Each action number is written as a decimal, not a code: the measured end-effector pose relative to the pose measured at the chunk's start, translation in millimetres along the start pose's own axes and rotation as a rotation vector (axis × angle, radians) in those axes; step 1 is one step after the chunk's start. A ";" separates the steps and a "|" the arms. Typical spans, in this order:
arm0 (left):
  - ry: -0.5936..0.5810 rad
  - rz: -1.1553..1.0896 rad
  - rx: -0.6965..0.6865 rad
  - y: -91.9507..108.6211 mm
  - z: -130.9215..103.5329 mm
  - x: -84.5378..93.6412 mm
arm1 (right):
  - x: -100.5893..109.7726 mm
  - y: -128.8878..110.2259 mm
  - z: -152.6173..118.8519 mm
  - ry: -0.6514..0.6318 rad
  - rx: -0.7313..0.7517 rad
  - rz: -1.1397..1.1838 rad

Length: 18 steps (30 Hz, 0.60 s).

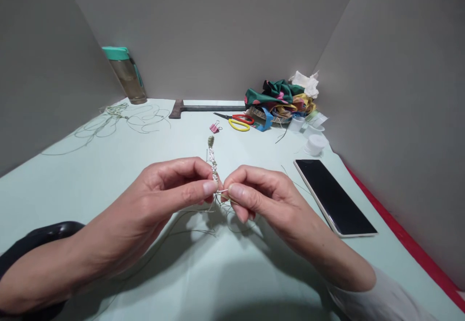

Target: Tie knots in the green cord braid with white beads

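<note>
The left hand (181, 190) is pinching the braided cord (212, 159) between closed fingers above the counter (254, 282), while the right hand (259, 192) is gripping a thin white strand (223, 191) beside it, its fingers also closing together.

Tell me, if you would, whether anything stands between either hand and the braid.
Nothing visible does: the left hand pinches the braid, and the right hand pinches a white strand close beside it. The clip and scissors lie beyond the braid's far end, clear of both hands.
</note>
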State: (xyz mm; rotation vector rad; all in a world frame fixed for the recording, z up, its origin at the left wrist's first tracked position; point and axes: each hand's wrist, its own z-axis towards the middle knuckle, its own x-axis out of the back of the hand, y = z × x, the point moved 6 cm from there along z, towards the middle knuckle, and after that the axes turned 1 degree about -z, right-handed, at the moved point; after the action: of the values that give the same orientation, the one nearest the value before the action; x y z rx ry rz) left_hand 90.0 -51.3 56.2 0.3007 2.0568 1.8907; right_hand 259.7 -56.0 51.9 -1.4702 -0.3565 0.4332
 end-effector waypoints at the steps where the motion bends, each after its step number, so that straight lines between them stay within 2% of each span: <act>1: -0.001 0.007 -0.006 0.1 0.3 0.3 | 0.4 1.3 -0.3 -0.002 0.000 0.000; 9: 0.008 0.062 -0.055 3.0 -2.3 1.3 | 1.4 5.6 -3.4 -0.029 0.017 0.050; 15: 0.013 0.114 -0.063 5.5 -1.6 2.1 | 2.1 10.8 -1.4 -0.055 -0.069 0.121; 18: 0.008 0.165 -0.070 6.3 -0.7 4.2 | -0.6 15.6 -0.1 -0.115 -0.110 0.156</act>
State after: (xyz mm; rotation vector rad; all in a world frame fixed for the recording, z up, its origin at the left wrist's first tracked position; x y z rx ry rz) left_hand 85.5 -49.8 62.0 0.4589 2.0207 2.0567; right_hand 258.2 -55.6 36.3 -1.5904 -0.3625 0.6333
